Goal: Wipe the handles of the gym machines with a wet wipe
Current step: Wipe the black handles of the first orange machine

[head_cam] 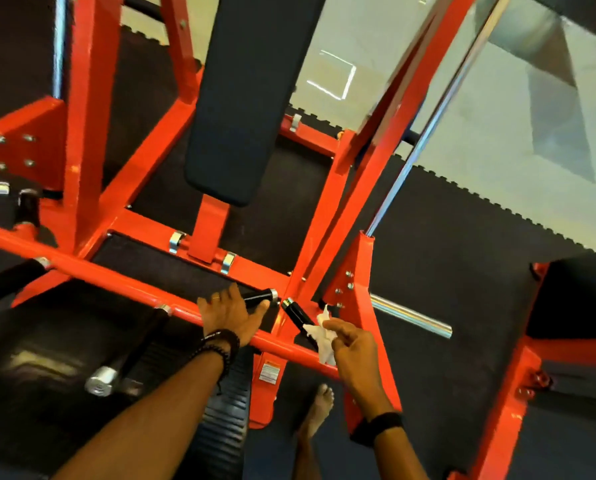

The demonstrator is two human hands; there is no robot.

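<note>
A red gym machine (pixel 92 168) fills the view. Two short black handles with chrome end caps meet near its lower middle. My left hand (pixel 230 315) is wrapped around the left black handle (pixel 260 296), with the chrome cap sticking out past my fingers. My right hand (pixel 353 355) pinches a crumpled white wet wipe (pixel 319 332), which touches the lower part of the right black handle (pixel 296 311). That handle's lower end is hidden behind the wipe.
A black back pad (pixel 241 109) hangs above the handles. More black handles sit at left (pixel 9 277) and lower left (pixel 133 348). A chrome bar (pixel 410 317) juts out at right. My bare foot (pixel 319 407) stands on the dark floor mat.
</note>
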